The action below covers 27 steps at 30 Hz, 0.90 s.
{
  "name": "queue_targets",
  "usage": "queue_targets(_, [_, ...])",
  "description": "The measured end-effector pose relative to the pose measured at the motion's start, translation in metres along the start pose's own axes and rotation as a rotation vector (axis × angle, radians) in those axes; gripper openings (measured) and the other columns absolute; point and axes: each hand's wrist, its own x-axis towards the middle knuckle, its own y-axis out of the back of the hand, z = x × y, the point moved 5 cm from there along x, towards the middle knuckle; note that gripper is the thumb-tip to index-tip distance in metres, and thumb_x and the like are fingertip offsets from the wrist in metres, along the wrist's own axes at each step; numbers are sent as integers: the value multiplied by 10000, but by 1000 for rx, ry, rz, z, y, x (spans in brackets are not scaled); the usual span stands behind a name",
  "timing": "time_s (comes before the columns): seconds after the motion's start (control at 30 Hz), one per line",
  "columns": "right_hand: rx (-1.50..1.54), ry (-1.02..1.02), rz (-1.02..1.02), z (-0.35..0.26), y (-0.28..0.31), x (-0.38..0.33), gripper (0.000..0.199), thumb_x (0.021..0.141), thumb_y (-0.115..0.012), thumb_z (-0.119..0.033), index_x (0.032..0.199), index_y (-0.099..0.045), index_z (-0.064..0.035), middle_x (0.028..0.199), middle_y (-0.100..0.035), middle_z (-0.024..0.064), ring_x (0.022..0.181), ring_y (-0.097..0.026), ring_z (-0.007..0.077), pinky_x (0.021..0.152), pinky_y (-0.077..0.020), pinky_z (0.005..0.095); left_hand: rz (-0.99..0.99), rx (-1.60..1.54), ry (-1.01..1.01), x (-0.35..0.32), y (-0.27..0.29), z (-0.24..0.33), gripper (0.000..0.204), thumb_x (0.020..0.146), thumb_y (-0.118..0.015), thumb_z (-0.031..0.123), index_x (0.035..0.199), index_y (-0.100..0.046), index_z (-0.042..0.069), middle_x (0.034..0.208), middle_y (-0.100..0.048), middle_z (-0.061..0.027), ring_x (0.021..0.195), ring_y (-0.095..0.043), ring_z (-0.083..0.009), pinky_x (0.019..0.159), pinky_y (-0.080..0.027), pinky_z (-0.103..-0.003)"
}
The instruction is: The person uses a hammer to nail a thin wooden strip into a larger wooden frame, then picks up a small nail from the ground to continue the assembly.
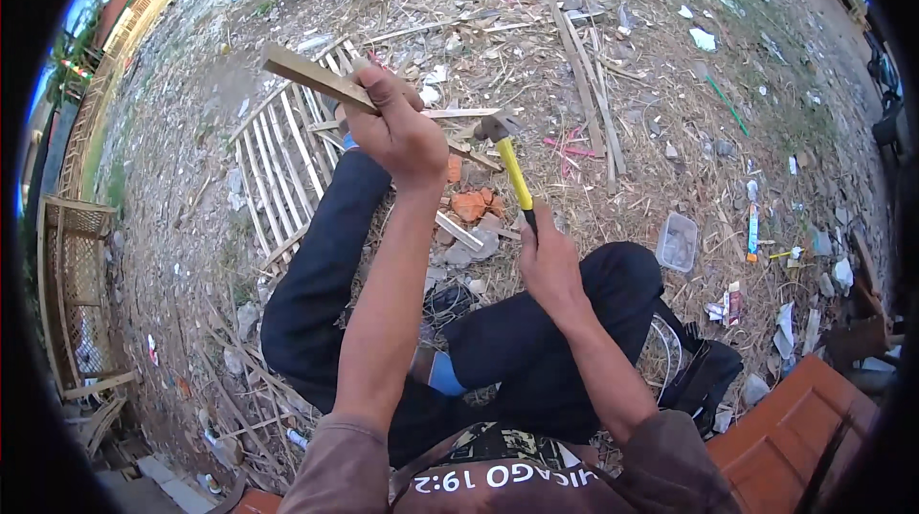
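My left hand is raised and closed around a wooden stick, whose squared end points to the upper left. In my right hand is a claw hammer with a yellow and black handle, its metal head up and away from me. The hammer head is apart from the stick in this view. Beyond my left forearm a slatted wooden frame lies on the ground, partly hidden by my leg and hand. Between my legs are broken orange brick pieces and a short pale wood offcut.
Long wooden strips lie ahead on the littered ground. A clear plastic tub sits by my right knee, with a black bag nearer. A brown panelled board is at lower right. A lattice wooden frame stands far left.
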Motion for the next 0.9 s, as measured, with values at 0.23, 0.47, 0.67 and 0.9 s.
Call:
queue_targets(0.23, [319,280,236,-115,91,-6,363,991,-536,-111,1330,-460,-9,816,-640,241,703,-656,431,564,-479,484,38,27,36,13,21,8,383,1084,-403,331,784,-381,94,576,-354,45,492,-310,-50,463,-281,-244])
queue_targets(0.47, [89,-45,171,-17,55,5,377,999,-523,-135,1357,-465,-31,795,-645,226,679,-643,429,578,-479,491,127,-23,66,14,42,-11,381,1090,-384,320,775,-356,109,549,-327,37,477,-297,-71,456,-259,-259])
queue_targets(0.67, [379,326,437,-98,94,-15,347,1004,-514,-132,1330,-477,-19,725,-628,207,632,-652,400,570,-496,428,91,21,64,14,45,-1,370,1090,-382,324,795,-374,100,583,-347,37,499,-332,-61,484,-295,-235])
queue_targets(0.9, [-95,1,-37,-4,11,-1,367,988,-540,-122,1331,-471,-10,742,-630,220,640,-657,412,576,-497,444,146,-36,56,14,26,-6,389,1084,-406,318,762,-361,105,592,-313,47,488,-289,-50,462,-254,-240])
